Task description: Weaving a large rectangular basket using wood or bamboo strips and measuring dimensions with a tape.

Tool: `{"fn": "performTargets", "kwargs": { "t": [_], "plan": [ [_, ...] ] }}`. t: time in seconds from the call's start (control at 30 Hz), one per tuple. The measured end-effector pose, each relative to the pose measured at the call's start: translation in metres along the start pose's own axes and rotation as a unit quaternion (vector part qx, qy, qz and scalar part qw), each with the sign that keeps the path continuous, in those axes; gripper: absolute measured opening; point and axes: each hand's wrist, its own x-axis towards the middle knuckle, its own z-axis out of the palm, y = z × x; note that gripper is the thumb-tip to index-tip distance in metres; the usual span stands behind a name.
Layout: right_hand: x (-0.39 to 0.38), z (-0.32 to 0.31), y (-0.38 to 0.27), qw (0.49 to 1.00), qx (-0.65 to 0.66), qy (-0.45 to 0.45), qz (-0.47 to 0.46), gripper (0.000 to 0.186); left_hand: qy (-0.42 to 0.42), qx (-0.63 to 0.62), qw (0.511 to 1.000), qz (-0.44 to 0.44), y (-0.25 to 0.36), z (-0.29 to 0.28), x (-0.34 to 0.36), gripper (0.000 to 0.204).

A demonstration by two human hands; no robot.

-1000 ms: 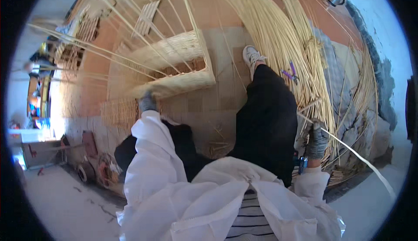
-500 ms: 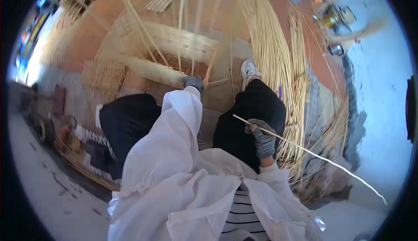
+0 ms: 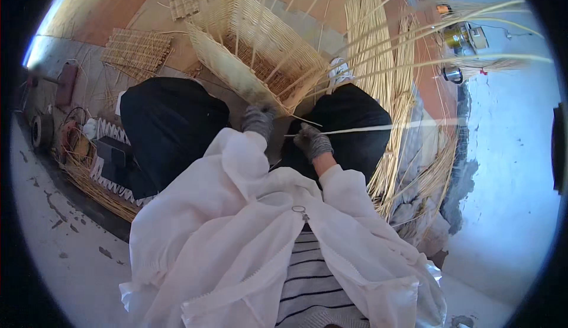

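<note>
A rectangular wicker basket (image 3: 236,67), partly woven, sits tilted between my knees with its inside facing me. Long loose stakes fan out from its rim upward and to the right. My left hand (image 3: 258,119), in a grey knitted glove, is against the near outer wall close to the near corner. Motion blurs it, and its fingers are hidden. Just right of that corner, my gloved right hand (image 3: 312,140) is closed around a pale wicker rod (image 3: 367,129). Its short end pokes out to the left, while the long part stretches right across my knee.
Long bundles of wicker rods (image 3: 378,91) lie on the floor to the right, beside the blue-white wall (image 3: 509,150). Woven panels (image 3: 137,51) lie at the left and behind the basket. A metal cup (image 3: 454,75) stands near the wall; a dark wheel (image 3: 41,131) is at the left.
The basket has turned and come nearer, its stakes swinging to the right. My right hand has brought the rod inward to the near corner. My left hand has shifted slightly down.
</note>
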Motion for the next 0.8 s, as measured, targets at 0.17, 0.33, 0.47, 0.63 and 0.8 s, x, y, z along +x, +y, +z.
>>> {"fn": "performTargets", "kwargs": {
  "t": [0.17,0.33,0.47,0.63,0.8],
  "plan": [
    [0.003,-0.007,-0.091,0.72,0.584,0.191,0.322,0.009,0.014,0.038,0.985,0.17,0.012,0.002,0.007,0.026],
    [0.017,-0.009,-0.087,0.818,0.467,0.192,0.275,0.009,-0.077,-0.017,0.997,0.005,-0.015,0.003,0.018,0.018],
    [0.021,-0.015,-0.071,0.87,0.38,0.224,0.218,0.013,-0.011,0.05,0.995,0.087,0.03,-0.003,-0.015,0.021],
    [0.033,-0.006,-0.066,0.897,0.34,0.233,0.162,0.012,-0.013,0.32,0.914,0.249,0.019,0.001,-0.019,0.033],
    [0.04,-0.008,-0.069,0.911,0.284,0.262,0.14,0.013,-0.086,0.344,0.918,0.18,0.031,0.01,-0.026,0.048]
  ]
}}
